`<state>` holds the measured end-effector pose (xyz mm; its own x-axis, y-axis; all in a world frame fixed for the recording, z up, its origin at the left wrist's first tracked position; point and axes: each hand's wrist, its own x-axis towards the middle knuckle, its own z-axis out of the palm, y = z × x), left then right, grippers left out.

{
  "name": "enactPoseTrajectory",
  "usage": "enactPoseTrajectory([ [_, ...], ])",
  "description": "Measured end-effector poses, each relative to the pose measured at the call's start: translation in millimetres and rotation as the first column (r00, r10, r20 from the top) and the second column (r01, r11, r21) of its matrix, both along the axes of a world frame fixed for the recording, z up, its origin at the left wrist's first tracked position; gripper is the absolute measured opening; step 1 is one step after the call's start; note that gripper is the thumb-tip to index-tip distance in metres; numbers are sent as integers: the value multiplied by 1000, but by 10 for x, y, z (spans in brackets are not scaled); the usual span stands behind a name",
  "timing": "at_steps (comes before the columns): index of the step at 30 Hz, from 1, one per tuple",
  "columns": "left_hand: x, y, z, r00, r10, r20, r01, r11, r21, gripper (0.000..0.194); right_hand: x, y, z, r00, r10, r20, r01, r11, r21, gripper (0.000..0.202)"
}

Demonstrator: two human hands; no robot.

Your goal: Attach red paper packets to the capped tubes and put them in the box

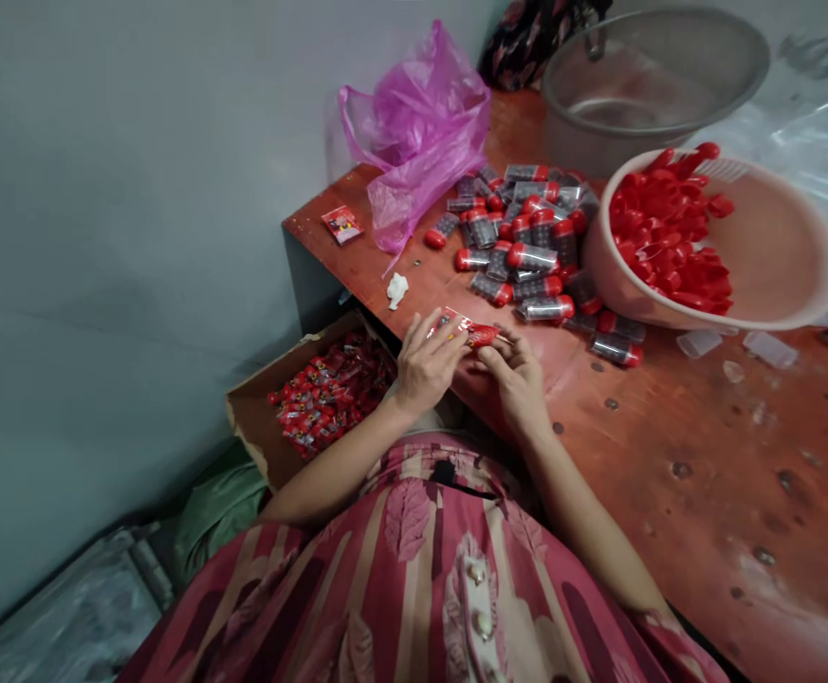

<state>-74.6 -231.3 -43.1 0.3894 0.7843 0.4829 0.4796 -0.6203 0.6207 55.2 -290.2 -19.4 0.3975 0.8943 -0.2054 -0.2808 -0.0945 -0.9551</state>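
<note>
At the table's near edge, my left hand (426, 368) and my right hand (519, 381) hold a shiny red printed packet (483, 335) between them. My left fingers lie closed over its left part and hide some of it. The right thumb and fingers pinch its right end; whatever is inside does not show. Just beyond the hands lies a heap of small clear tubes (531, 258) with red caps and dark contents. A flat red printed packet (342, 225) rests near the table's left corner.
A pink bowl (776, 275) holds red plastic pieces (670, 237), with a metal basin (577, 133) behind it. A purple plastic bag (428, 123) and crumpled white scrap (397, 290) lie on the reddish table (670, 417). Below left, a cardboard box (257, 427) contains many red packets (328, 394).
</note>
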Motion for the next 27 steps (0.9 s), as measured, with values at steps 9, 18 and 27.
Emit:
enactPoseTrajectory([
  [9,99,-95,230,908,15,419,381,389,-839,36,240,-44,109,989,121,82,-116,991,-66,42],
  [18,219,-192,242,836,323,444,409,173,-896,26,1212,-242,150,131,122,984,334,929,-160,38],
  [27,211,-114,359,676,585,448,537,25,-843,11,1169,-807,-131,252,140,958,-65,990,-128,26],
])
